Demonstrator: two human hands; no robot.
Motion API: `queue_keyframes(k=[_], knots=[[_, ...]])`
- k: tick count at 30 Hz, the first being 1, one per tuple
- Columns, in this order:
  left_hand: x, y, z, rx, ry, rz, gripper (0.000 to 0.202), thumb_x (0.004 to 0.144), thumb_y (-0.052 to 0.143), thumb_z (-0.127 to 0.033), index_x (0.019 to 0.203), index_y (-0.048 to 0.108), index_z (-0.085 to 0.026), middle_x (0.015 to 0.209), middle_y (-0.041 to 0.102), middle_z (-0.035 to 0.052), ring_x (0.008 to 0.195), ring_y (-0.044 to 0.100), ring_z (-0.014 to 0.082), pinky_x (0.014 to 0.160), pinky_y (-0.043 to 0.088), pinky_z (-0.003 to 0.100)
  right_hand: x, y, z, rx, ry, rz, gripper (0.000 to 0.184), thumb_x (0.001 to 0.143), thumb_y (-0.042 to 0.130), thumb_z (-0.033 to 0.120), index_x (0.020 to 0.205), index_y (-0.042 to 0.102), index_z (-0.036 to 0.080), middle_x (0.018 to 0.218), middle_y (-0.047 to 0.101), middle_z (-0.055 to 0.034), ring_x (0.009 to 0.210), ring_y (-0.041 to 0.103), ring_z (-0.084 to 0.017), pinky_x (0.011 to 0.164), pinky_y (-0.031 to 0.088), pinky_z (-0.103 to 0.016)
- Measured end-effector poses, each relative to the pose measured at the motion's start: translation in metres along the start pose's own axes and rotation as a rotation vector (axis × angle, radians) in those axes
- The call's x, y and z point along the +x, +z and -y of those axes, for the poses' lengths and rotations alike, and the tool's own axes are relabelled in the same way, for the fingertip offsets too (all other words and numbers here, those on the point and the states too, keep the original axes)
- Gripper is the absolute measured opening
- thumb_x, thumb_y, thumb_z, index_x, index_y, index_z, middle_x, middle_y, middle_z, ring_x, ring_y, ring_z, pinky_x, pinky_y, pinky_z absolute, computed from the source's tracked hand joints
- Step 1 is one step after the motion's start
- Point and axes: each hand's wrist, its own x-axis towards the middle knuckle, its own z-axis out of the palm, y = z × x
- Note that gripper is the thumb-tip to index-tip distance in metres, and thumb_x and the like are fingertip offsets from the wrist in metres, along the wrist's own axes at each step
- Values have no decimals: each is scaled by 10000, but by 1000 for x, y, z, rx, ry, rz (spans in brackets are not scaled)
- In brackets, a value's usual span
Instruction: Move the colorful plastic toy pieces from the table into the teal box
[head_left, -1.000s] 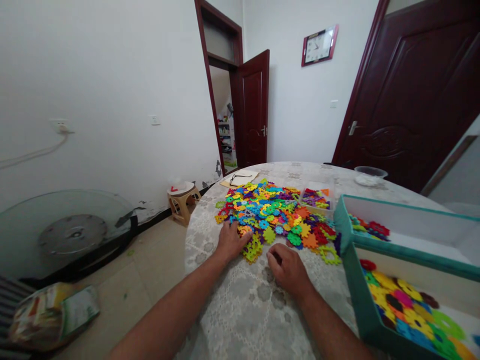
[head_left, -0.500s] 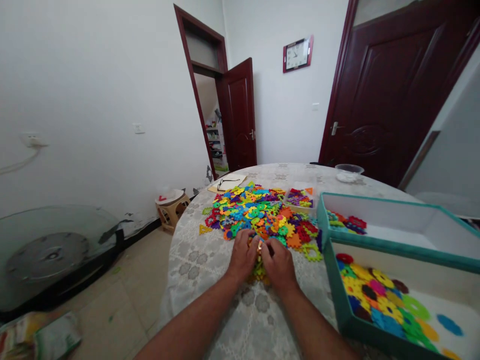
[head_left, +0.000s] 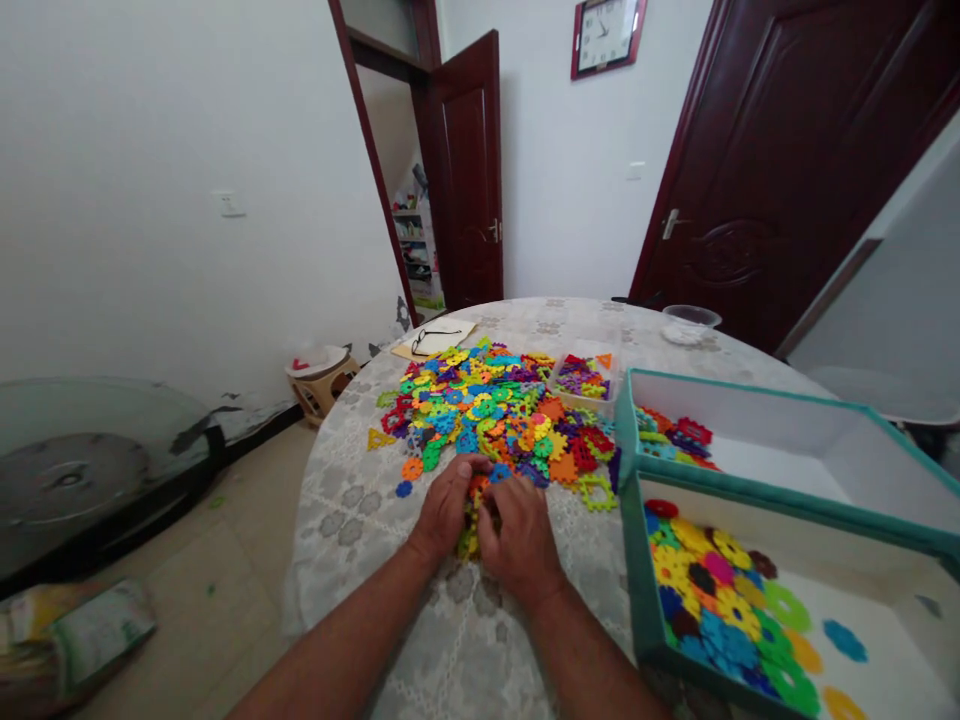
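My left hand (head_left: pixel 442 512) and my right hand (head_left: pixel 521 532) meet at the near edge of a heap of colourful plastic interlocking pieces (head_left: pixel 480 400). Between them is a small construction of yellow and orange interlocking pieces (head_left: pixel 469 532), standing on the tablecloth and partly hidden by my fingers. The left fingers curl round its far left side. On its right side, the right fingers are bent over the top. A blue gear-shaped piece (head_left: pixel 499 474) shows just beyond my fingertips.
To the right stands a teal box (head_left: pixel 634 590) holding gear-shaped discs, with another teal-edged compartment (head_left: pixel 787 430) behind it. A clear tray of small pieces (head_left: pixel 589 402) sits beside the heap. Glasses (head_left: pixel 431 340) lie on paper at the far left; a clear bowl (head_left: pixel 690 322) is far right.
The view has tilted down and turned slightly right. My right hand has shifted, its fingers now bent further over the construction, while both hands stay on it.
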Motion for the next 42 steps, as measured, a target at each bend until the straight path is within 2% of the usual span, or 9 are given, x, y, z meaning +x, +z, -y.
queue_keyframes(k=[1,5,8,13,17,21,26,31,42], knots=[[1,0,3,-87,-29,-12,518,1066,330,-549,1131,700,-193,1162,746,100,1106,683,243,1065,505,430,-1,-1,2,-18,-25,35,31,912,605,221,932,627,212,970,638,-82,984,551,-271,909,409,-419],[5,-1,16,-394,-135,-58,549,1050,342,-595,1116,685,-172,1101,766,118,1076,708,249,1056,523,447,-3,0,6,-63,-90,80,251,877,703,294,1105,643,211,1136,635,-107,1126,521,-307,1086,350,-513],[6,0,21,-439,-140,-57,554,1035,382,-618,1107,695,-167,1083,769,121,1067,706,248,1053,520,443,0,3,-3,-129,-19,19,184,926,654,258,1104,644,214,1117,637,-111,1115,528,-300,1063,376,-498],[5,0,16,-272,-84,-71,588,1031,368,-639,1032,735,-180,1080,764,102,1067,686,247,1034,512,417,5,4,-29,-136,68,-119,173,969,517,137,1063,643,209,1071,648,-110,1046,557,-277,978,444,-451],[5,1,4,-4,-4,1,498,1064,348,-535,1027,724,-210,1046,741,66,1021,665,231,961,511,384,8,2,-35,-41,65,-194,230,945,494,111,1076,647,222,1078,664,-101,1062,585,-264,980,478,-439],[7,8,-1,197,121,83,373,1077,356,-393,987,668,-210,988,699,65,970,642,227,909,506,385,12,0,-37,46,123,-273,183,958,529,195,1082,660,228,1088,677,-92,1066,617,-245,984,501,-418],[5,12,7,414,338,133,162,1005,487,-246,1040,641,-207,1029,689,88,1020,620,258,971,486,451,12,-1,-46,161,400,-437,254,938,580,359,1110,687,207,1086,716,-91,1025,662,-247,955,526,-418],[-1,8,14,454,443,171,147,921,609,-195,1066,625,-211,1076,673,95,1063,602,280,1023,469,506,13,-2,-48,417,599,-545,330,872,641,434,1109,687,209,1071,736,-75,944,698,-238,817,598,-393],[0,7,12,432,439,208,191,869,685,-218,1055,644,-215,1121,640,105,1091,590,299,977,496,504,20,-9,-42,524,694,-597,339,802,708,442,1026,714,189,949,725,-58,802,676,-209,686,606,-348]])
